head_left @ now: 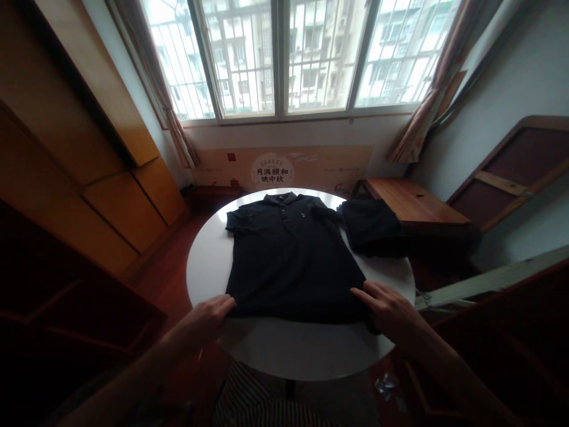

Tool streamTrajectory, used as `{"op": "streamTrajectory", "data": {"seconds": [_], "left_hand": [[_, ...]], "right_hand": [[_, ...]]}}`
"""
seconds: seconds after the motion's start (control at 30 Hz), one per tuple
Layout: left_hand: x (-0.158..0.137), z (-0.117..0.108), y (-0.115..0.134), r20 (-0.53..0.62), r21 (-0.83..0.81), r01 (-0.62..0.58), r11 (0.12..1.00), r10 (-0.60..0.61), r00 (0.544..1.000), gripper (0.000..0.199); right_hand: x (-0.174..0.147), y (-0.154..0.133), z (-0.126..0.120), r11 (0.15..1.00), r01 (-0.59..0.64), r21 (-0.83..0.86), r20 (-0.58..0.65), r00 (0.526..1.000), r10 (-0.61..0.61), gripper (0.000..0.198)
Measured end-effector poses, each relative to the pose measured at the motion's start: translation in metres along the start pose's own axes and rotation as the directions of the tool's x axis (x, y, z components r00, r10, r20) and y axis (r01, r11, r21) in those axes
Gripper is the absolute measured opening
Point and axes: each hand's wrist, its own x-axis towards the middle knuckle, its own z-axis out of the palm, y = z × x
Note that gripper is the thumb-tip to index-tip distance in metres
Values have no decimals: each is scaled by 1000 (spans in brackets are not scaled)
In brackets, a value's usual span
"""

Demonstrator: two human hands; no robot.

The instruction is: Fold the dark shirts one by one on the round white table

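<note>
A dark polo shirt [291,255] lies front side up on a round white table [284,356], its collar toward the window and its hem toward me. At the hem's left corner, my left hand [217,311] pinches the fabric. My right hand [382,302] grips the right corner, with its index finger stretched over the cloth and the other fingers partly hidden. The left sleeve in view is spread out, while the sleeve on the right lies close to a folded dark cloth stack [371,225] at the table's right edge.
A wooden desk [413,201] stands behind the table on the right, near a leaning framed panel [511,178]. Wooden cabinets [124,207] line the left wall. Beyond the table are a printed banner [273,168] and a barred window [280,59]. Small clear wrappers [386,385] lie low on the right.
</note>
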Motion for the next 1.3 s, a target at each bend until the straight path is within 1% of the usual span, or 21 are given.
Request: {"op": "streamTrajectory", "data": {"seconds": [0.07, 0.13, 0.2, 0.27, 0.33, 0.4, 0.47, 0.53, 0.57, 0.6, 0.67, 0.73, 0.8, 0.87, 0.93, 1.0, 1.03, 1.1, 1.13, 1.23, 1.3], "left_hand": [[-3, -5, -19, -121, 6, -35, 999, 36, 992, 26], [-7, -12, -34, -224, 13, -71, 997, 73, 972, 24], [-11, -16, -43, -258, 2, -90, 996, 87, 962, 25], [-17, -18, -46, -197, -37, -107, 994, 98, 975, 24], [-23, -18, -45, -75, -104, -114, 988, 107, 991, 24], [-28, -18, -42, 48, -193, -98, 976, 109, 993, 24], [-30, -20, -41, 145, -294, -42, 955, 88, 986, 21], [-24, -26, -40, 178, -365, 18, 931, 51, 983, 19], [-18, -29, -40, 152, -380, 33, 924, 27, 988, 20], [-9, -33, -40, 98, -381, 30, 924, 8, 995, 22], [19, -36, -39, -61, -340, -16, 940, -5, 998, 29], [58, -33, -39, -201, -266, -61, 962, 6, 980, 33], [105, -23, -41, -267, -187, -47, 981, -4, 964, 35], [154, -10, -48, -233, -100, 43, 994, -65, 970, 39], [196, 2, -59, -171, -24, 242, 970, -242, 955, 50], [227, 9, -75, -138, 4, 412, 911, -408, 903, 64], [238, 10, -85, -132, 5, 472, 882, -467, 874, 68], [251, 9, -107, -140, 4, 541, 841, -535, 833, 71], [255, 8, -117, -149, 6, 555, 832, -548, 823, 70], [262, 4, -145, -161, 13, 568, 823, -559, 814, 67], [267, 3, -159, -155, 13, 575, 818, -566, 809, 66]], "right_hand": [[-5, 2, -4, 998, -60, 12, 10, 998, 60, 55], [-10, 2, -10, 995, -86, 44, 46, 995, 84, 57], [-16, -2, -18, 993, -73, 93, 92, 994, 65, 57], [-23, -8, -26, 987, -43, 155, 148, 989, 19, 57], [-29, -13, -33, 975, -30, 218, 221, 975, -20, 57], [-34, -18, -38, 962, -56, 267, 305, 952, -29, 56], [-36, -20, -40, 949, -100, 298, 372, 928, -19, 53], [-33, -21, -40, 937, -121, 328, 389, 921, -18, 44], [-28, -22, -40, 929, -122, 350, 387, 922, -25, 39], [-22, -24, -39, 920, -121, 374, 381, 924, -33, 34], [-2, -28, -35, 901, -121, 417, 358, 933, -40, 29], [27, -34, -26, 887, -102, 450, 318, 947, -52, 25], [62, -40, -11, 877, -54, 477, 274, 958, -89, 25], [98, -45, 8, 872, -2, 489, 266, 953, -147, 31], [130, -49, 29, 893, 42, 448, 269, 946, -180, 45], [155, -53, 47, 922, 49, 384, 298, 939, -174, 58], [164, -55, 53, 932, 41, 359, 325, 931, -166, 62], [177, -59, 63, 939, 27, 343, 385, 908, -166, 68], [180, -61, 67, 938, 18, 347, 411, 896, -170, 70], [185, -70, 76, 924, -23, 382, 473, 864, -174, 77], [186, -77, 84, 920, -48, 388, 495, 853, -164, 80]]}}
